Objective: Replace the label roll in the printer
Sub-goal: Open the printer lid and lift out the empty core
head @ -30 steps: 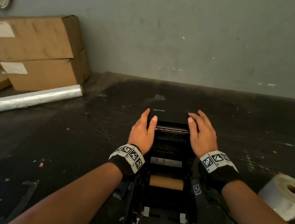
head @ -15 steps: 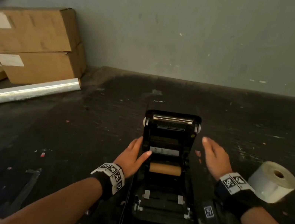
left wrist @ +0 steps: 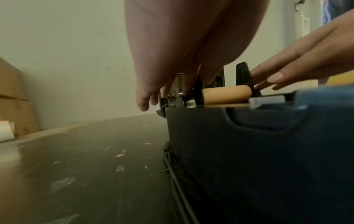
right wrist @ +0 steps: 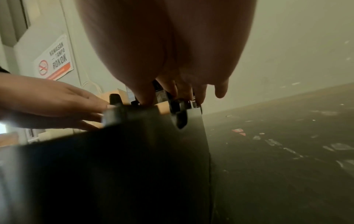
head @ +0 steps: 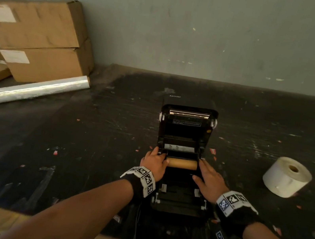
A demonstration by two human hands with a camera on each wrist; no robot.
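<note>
While the bare cardboard core (head: 182, 163) sits crosswise in the open bay of the printer (head: 174, 203), a black holder stands at each of its ends, and both hands are down at those ends. The left hand (head: 154, 163) is at the core's left end, fingers pointing down over the left holder (left wrist: 198, 92) and the printer's side wall; in the left wrist view the fingertips (left wrist: 142, 104) hang around that holder, but whether they actually pinch it I cannot tell. The right hand (head: 210, 179) lies at the core's right end, fingers stretched fairly straight toward the right holder (left wrist: 243, 75), thumb spread apart toward the bay. From the right wrist view its fingers (right wrist: 147, 97) drop onto the top edge beside the core, and a real grip there cannot be made out either.

The printer's lid (head: 187, 122) stands tipped back, its underside facing the camera, with a shiny strip along its top edge. A cable (head: 136, 230) runs from the printer toward the near table edge.

Out to the right, well apart from the printer, a full white label roll (head: 286, 177) rests on the dark, scuffed table (head: 85, 149), its hollow centre tilted upward. Far left, two cardboard boxes (head: 40, 41) are stacked against the wall (head: 208, 34), and a roll of clear film (head: 34, 88) lies just in front of them. Small scraps of paper dot the tabletop.
</note>
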